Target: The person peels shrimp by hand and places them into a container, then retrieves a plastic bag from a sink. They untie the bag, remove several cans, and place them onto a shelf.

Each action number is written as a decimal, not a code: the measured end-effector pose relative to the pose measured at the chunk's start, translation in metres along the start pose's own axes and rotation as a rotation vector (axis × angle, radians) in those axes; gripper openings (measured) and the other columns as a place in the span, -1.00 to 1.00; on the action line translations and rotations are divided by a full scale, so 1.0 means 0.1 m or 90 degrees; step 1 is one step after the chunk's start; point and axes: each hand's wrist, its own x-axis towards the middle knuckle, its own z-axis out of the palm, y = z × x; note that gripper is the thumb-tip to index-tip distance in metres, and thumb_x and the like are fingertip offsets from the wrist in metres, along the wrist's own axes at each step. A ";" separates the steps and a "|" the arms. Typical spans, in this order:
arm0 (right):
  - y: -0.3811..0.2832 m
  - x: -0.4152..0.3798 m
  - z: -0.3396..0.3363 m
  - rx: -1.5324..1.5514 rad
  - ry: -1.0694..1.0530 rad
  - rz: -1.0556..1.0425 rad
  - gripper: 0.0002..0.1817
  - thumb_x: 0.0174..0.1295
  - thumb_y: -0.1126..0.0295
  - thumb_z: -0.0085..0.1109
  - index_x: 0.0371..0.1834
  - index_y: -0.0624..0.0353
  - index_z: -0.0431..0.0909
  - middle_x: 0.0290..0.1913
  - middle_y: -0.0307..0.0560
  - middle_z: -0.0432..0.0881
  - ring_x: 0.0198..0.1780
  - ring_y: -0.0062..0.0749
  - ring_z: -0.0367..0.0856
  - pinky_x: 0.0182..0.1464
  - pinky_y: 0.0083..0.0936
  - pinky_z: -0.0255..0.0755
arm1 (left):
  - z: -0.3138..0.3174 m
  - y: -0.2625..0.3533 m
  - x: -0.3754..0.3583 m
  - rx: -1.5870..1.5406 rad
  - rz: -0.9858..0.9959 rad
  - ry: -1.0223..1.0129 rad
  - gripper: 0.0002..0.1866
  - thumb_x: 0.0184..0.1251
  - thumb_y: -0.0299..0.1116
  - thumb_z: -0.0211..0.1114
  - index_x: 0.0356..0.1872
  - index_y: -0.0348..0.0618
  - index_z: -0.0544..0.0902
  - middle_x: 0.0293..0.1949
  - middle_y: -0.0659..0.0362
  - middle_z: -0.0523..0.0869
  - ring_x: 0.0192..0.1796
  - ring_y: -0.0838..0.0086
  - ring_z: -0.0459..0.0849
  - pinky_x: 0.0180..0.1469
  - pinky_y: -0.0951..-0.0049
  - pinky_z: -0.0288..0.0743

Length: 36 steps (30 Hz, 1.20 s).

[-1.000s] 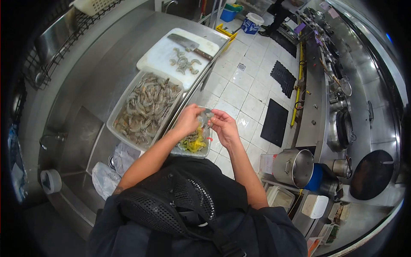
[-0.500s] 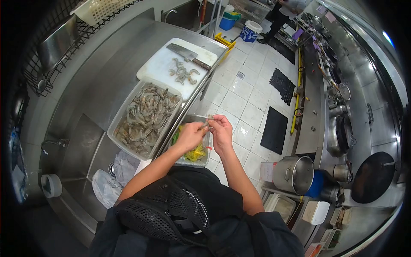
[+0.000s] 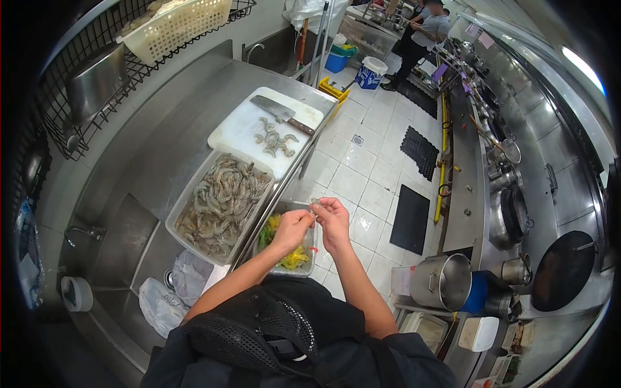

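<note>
Shrimp (image 3: 314, 203) is pinched between the closed fingertips of the left hand (image 3: 293, 231) and right hand (image 3: 332, 224), over a bin (image 3: 299, 274) with yellow and green pieces (image 3: 295, 258); toward ten o'clock a tub (image 3: 173, 223) holds a shrimp pile (image 3: 223, 200), and at eleven o'clock, on the table (image 3: 162, 129), a cutting board (image 3: 236, 132) bears loose shrimp (image 3: 275, 140) and a cleaver (image 3: 275, 108)
</note>
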 end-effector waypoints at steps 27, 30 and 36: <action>-0.10 -0.08 -0.14 -0.161 -0.171 -0.039 -0.88 0.32 0.63 0.20 -0.14 0.32 0.70 -0.09 -0.08 0.76 -0.03 -0.41 0.73 0.05 -0.42 0.66 | -0.24 0.22 0.07 0.285 0.213 -0.061 -0.61 0.25 -0.55 0.33 0.13 -0.24 0.69 0.00 -0.09 0.76 0.12 0.04 0.71 0.09 0.21 0.61; -0.17 -0.16 -0.10 -0.124 -0.136 0.002 -0.90 0.33 0.60 0.25 -0.14 0.32 0.69 -0.14 -0.08 0.76 -0.09 -0.44 0.73 0.03 -0.45 0.66 | -0.18 0.17 0.04 0.347 0.306 -0.006 -0.64 0.28 -0.56 0.30 0.12 -0.27 0.69 -0.05 -0.07 0.76 0.06 0.01 0.71 0.07 0.17 0.60; -0.11 -0.09 -0.12 -0.149 -0.102 -0.042 -0.87 0.31 0.61 0.34 -0.13 0.32 0.63 -0.19 -0.09 0.75 -0.19 -0.50 0.73 -0.10 -0.54 0.66 | -0.08 0.22 -0.01 0.398 0.378 0.039 -0.72 0.33 -0.53 0.26 0.03 -0.33 0.73 -0.15 -0.06 0.76 -0.11 -0.03 0.70 -0.05 0.11 0.60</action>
